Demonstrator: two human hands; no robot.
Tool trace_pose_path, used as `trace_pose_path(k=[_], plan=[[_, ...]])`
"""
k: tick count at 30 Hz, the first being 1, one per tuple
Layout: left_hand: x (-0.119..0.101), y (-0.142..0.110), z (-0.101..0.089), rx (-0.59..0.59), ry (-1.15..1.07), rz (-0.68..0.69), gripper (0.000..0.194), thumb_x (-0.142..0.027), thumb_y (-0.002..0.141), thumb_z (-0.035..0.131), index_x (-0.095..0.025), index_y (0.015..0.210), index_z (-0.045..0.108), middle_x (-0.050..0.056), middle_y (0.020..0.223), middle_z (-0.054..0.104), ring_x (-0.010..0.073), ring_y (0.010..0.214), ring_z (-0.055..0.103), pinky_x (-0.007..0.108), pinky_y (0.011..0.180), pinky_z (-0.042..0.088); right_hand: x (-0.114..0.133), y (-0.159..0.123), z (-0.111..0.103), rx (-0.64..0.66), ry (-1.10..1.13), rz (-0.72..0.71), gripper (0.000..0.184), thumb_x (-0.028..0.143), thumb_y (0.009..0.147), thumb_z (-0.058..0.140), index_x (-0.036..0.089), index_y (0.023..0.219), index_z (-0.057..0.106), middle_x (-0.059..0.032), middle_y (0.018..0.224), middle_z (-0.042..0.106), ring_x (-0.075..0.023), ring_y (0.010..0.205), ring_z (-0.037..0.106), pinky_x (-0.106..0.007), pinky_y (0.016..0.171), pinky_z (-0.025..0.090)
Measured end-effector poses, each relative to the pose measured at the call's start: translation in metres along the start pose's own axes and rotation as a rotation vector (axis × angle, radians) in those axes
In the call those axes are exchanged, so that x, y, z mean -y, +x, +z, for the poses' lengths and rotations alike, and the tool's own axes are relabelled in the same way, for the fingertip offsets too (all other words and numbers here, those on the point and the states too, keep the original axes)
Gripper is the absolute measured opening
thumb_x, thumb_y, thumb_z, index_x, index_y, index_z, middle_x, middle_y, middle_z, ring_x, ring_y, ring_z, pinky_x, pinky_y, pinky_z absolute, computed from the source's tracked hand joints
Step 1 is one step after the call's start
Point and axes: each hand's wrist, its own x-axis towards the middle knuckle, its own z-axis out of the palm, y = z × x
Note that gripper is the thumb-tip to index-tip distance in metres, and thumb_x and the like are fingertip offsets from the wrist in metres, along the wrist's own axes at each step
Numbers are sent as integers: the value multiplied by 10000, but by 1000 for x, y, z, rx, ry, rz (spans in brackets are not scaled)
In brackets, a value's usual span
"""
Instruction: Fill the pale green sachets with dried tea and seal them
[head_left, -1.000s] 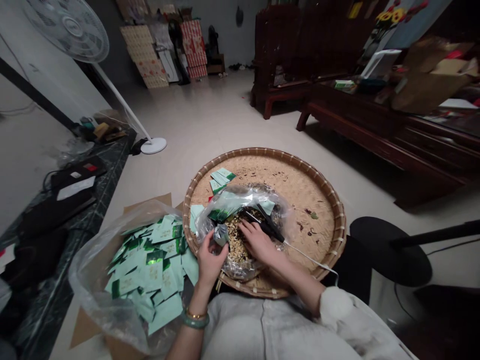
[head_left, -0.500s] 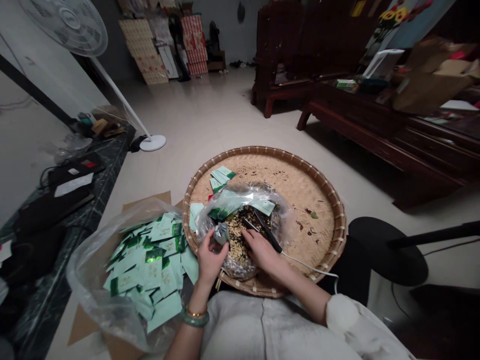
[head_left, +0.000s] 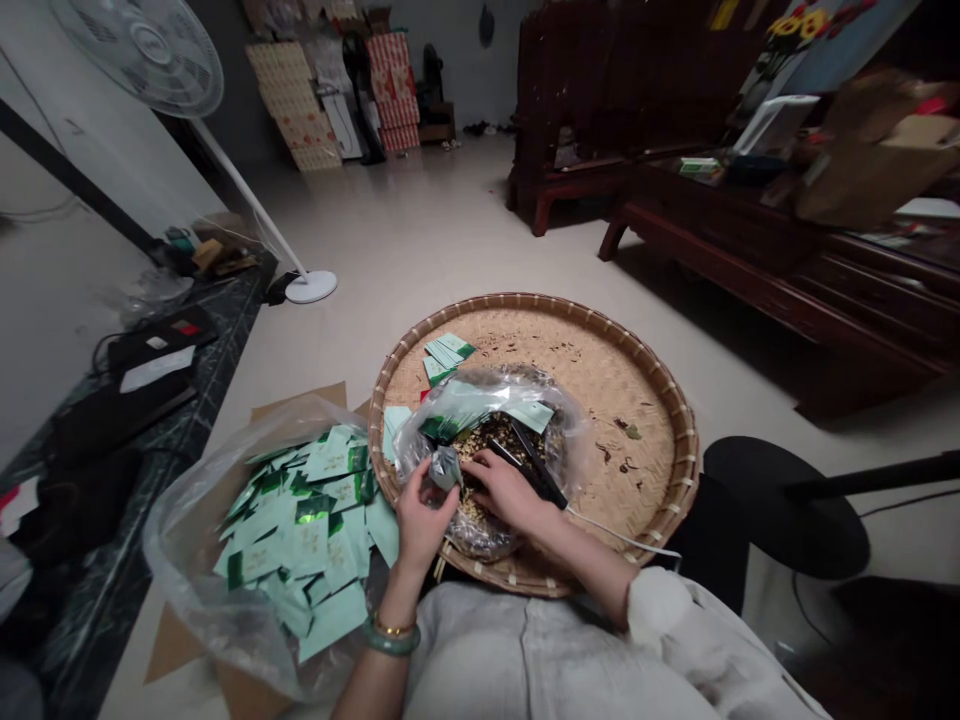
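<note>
My left hand (head_left: 421,520) grips a small foil packet (head_left: 445,466) with its silvery mouth open. Right beside that mouth is my right hand (head_left: 504,490), fingertips drawn together; whatever is between them is hidden. Both hands are over a clear plastic bag (head_left: 571,425) with a loose dried mix of pale and dark bits (head_left: 472,512) in it. A black handheld tool (head_left: 550,484) with a white cord lies across the mix, partly behind my right hand. Green packets (head_left: 469,405) rest along the bag's far side. The bag sits in a round woven bamboo tray (head_left: 688,440).
Left of the tray, a large plastic bag (head_left: 176,530) in a cardboard box holds many green packets (head_left: 322,545). More packets (head_left: 448,348) lie at the tray's far left. A white fan (head_left: 311,287), a dark wooden table (head_left: 750,260) and a round black stand base (head_left: 784,505) surround the tray.
My right hand has moved left from the dried mix to the packet's mouth, its fingers drawn closer together. My left hand keeps its hold on the packet. The view has shifted slightly.
</note>
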Motion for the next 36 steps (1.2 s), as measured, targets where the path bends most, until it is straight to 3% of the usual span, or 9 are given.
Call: trace_pose_path(k=[8,16,21,27,31,36], plan=[[-2,1,1,-5,-2,-4,550,-284,660,691,-119,1163,543,121,1024,682,200,756,696,335,715,584,-4,-1,5,-71,109,-23,307,114,768,635,215,1058,638,-62,1042,564,-179,944,578,-289,841,456],[-4,-1,1,24,37,42,520,-264,683,678,-129,1166,541,122,1058,663,188,777,685,330,726,581,-20,-1,3,-203,321,53,245,65,712,624,176,917,699,-47,901,702,-187,844,637,-311,812,476],[-14,0,2,76,132,159,496,-212,688,662,-147,1167,551,126,1124,621,208,892,658,328,748,574,-24,-8,-22,-282,559,171,199,168,685,641,159,873,705,-36,843,722,-182,778,652,-309,752,504],[-31,1,11,157,247,337,469,-107,679,625,-188,1137,562,93,1100,623,233,1010,588,324,714,564,-7,-17,-69,-302,835,160,257,260,656,706,138,882,682,-32,816,702,-136,697,633,-260,673,510],[-36,2,18,187,291,383,482,-65,658,610,-192,1120,563,86,1081,630,241,1007,579,344,725,550,6,-22,-86,-212,709,73,200,201,672,688,149,865,695,-18,791,695,-135,702,627,-238,650,496],[-35,2,21,190,362,485,493,-57,663,602,-204,1131,553,77,1088,636,253,1030,567,437,881,486,18,-27,-94,-155,331,-7,207,101,711,632,190,884,702,-13,840,704,-150,759,630,-245,696,472]])
